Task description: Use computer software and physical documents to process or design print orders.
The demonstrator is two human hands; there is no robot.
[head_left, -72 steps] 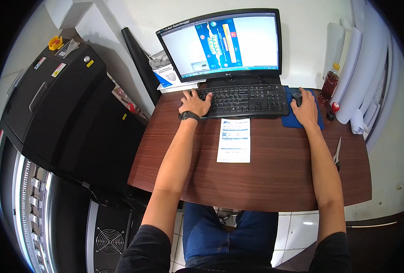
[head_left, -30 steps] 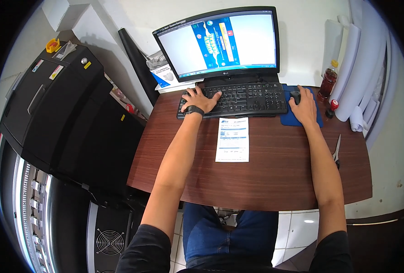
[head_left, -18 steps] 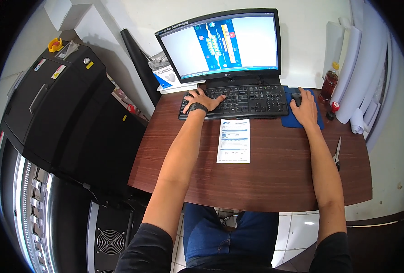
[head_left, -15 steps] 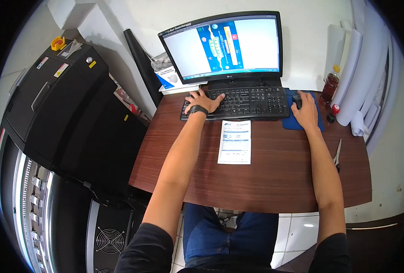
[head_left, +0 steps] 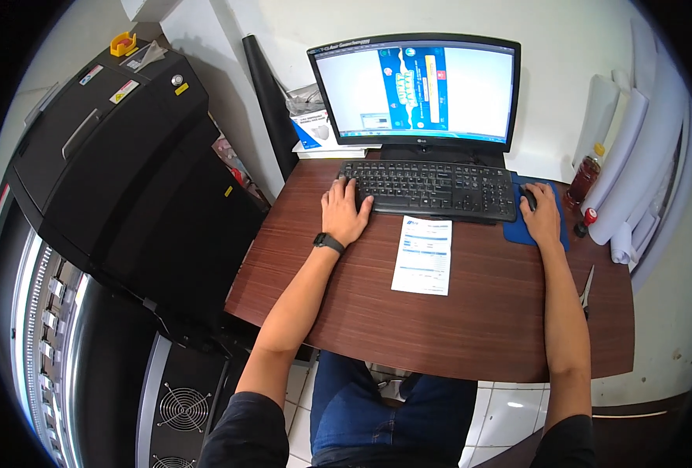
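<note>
Two hands: both of yours are on the brown desk (head_left: 440, 327)
Left hand (head_left: 344, 212): fingers spread loosely over the left end of the black keyboard (head_left: 432, 189); gripping nothing
Right hand (head_left: 541, 214): cupped over the dark mouse (head_left: 528, 196); on the blue mouse pad (head_left: 518, 231); just right of the keyboard
Paper slip (head_left: 423, 255): flat on the desk; just below the keyboard; between your forearms
Monitor (head_left: 416, 90): lit; behind the keyboard

black keyboard (head_left: 432, 189) (flat) beside mouse (head_left: 528, 197) on blue pad (head_left: 527, 232)

A print-shop office: desk monitor (head_left: 416, 90), large black printer (head_left: 120, 156), paper rolls (head_left: 635, 156).
</note>
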